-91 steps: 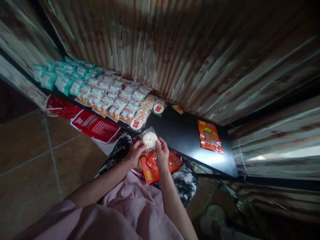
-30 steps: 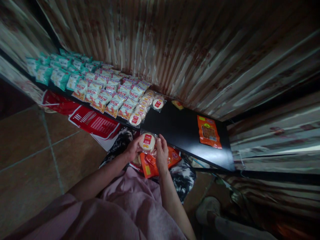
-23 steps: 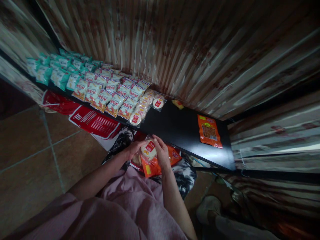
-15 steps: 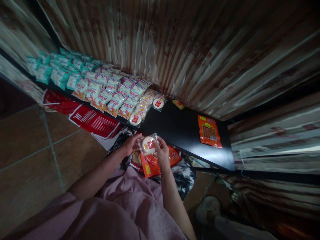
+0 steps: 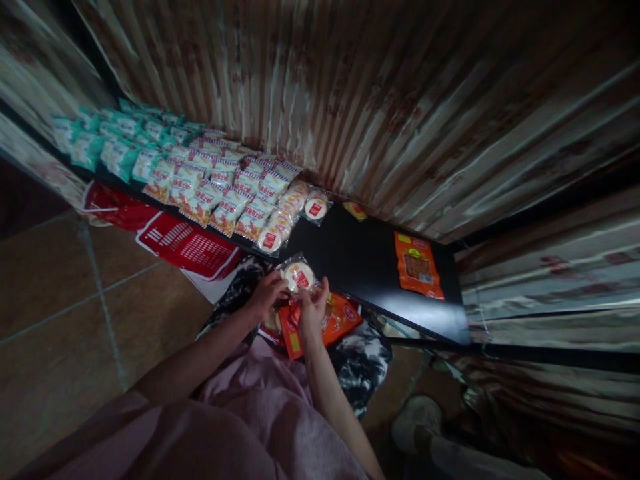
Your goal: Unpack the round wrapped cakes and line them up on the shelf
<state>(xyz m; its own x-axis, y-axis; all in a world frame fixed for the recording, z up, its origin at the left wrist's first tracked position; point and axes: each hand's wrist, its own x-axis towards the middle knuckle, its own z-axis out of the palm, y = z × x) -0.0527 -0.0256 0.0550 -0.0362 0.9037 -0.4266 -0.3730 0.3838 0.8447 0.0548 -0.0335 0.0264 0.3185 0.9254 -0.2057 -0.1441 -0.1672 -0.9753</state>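
Observation:
A round white cracker in a clear wrapper (image 5: 297, 273), with a red label facing up, is held over my lap by both hands. My left hand (image 5: 269, 295) pinches its lower left side, and the thumb and fingers of my right hand (image 5: 313, 312) grip its lower edge. Beneath them an orange snack bag (image 5: 342, 323) lies on my lap, partly covered by my right hand. Just beyond my hands, a row of similar wrapped crackers (image 5: 283, 219) runs across the black bench (image 5: 340, 257). One more wrapped cracker (image 5: 317, 207) lies flat beside that row.
White-and-orange snack packets (image 5: 227, 210) and teal packets (image 5: 117, 155) fill the bench's left part. An orange packet (image 5: 418, 265) and a small yellow packet (image 5: 355, 211) lie farther right. Red bags (image 5: 187, 245) hang below the front edge. A curtain (image 5: 350, 100) rises behind; a shoe (image 5: 417, 420) shows at lower right.
The cracker has been turned about in my hands; its plain side faced up at first and now the red label shows. My left hand, lifted off half a second ago, grips it again.

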